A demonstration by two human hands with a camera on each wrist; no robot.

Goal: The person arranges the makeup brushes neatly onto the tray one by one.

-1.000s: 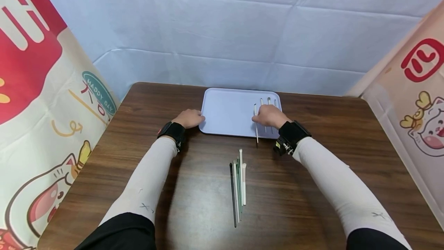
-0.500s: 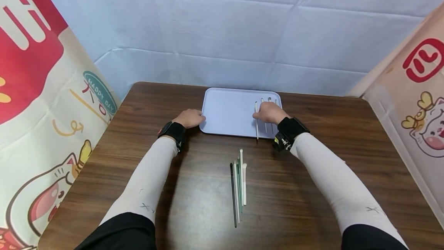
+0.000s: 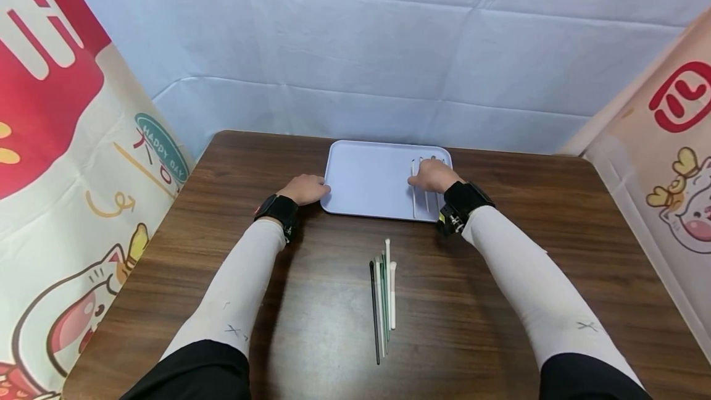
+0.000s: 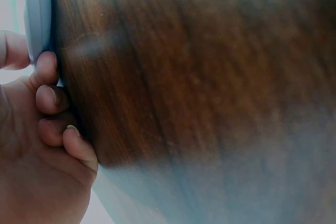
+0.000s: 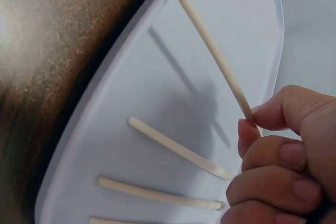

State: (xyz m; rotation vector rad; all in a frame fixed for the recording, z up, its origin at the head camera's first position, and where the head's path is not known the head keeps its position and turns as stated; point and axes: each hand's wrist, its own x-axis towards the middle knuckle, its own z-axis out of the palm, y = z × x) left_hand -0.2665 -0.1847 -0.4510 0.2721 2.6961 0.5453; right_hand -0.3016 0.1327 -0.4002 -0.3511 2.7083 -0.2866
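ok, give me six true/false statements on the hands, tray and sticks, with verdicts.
1. The right hand pinches a pale stick. True.
2. The left hand holds a stick. False: it grips the left edge of the tray.
3. Other sticks lie in the tray. True.
4. The pale stick lies flat on the tray. False: in the right wrist view it is raised, its shadow set apart from it.
5. The bundle of sticks lies on the table, outside the tray. True.
6. In the head view, the black stick is the bundle's rightmost. False: it is the leftmost.
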